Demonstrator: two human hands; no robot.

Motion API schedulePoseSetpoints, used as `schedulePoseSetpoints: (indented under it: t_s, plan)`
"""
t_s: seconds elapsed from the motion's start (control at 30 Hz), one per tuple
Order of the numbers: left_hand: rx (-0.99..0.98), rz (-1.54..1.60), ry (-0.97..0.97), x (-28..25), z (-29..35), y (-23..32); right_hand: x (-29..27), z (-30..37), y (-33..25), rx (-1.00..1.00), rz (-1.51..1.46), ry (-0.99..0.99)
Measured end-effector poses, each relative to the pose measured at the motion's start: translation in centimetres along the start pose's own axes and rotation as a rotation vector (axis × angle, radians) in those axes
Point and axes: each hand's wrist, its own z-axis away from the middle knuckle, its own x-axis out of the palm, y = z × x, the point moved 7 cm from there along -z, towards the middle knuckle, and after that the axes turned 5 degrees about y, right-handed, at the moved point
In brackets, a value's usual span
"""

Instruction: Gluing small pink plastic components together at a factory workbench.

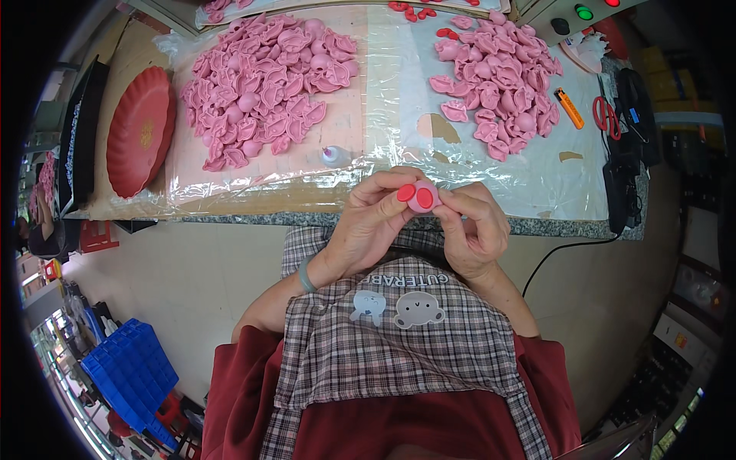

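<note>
A small rounded pink piece point(430, 188) with two red oval parts point(424, 198) on its front is held up between my hands at the near edge of the table. My left hand point(374, 218) pinches it from the left, thumb against one red oval. From the right, my right hand point(474, 228) has thumb and fingertips closed on its side; what lies between those fingertips is partly hidden. Just beyond my left hand, a small bottle with a pale cap point(335, 156) is on the plastic-covered table point(391, 100).
Two heaps of pink moulded pieces, one left point(268, 84) and one right point(502, 84), cover much of the table. A red fluted tray point(142, 130) is at far left. An orange tube-shaped item point(569, 108) and red-handled scissors point(606, 118) lie right. Small red parts point(412, 11) sit at the back.
</note>
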Motion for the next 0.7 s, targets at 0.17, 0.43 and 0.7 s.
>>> schedulePoseSetpoints:
  t_s: [0.17,0.43,0.7]
  plan:
    - [0.119,-0.403,-0.012,0.6,-0.4,1.3,-0.8,-0.6,0.6,-0.026,0.024,-0.042]
    - [0.06,-0.776,0.05,2.8,0.4,1.9,-1.2,-0.9,0.1,-0.134,0.064,-0.152]
    - [0.032,-0.894,0.015,2.8,0.3,1.1,-2.3,-0.7,-0.1,-0.167,0.026,-0.071]
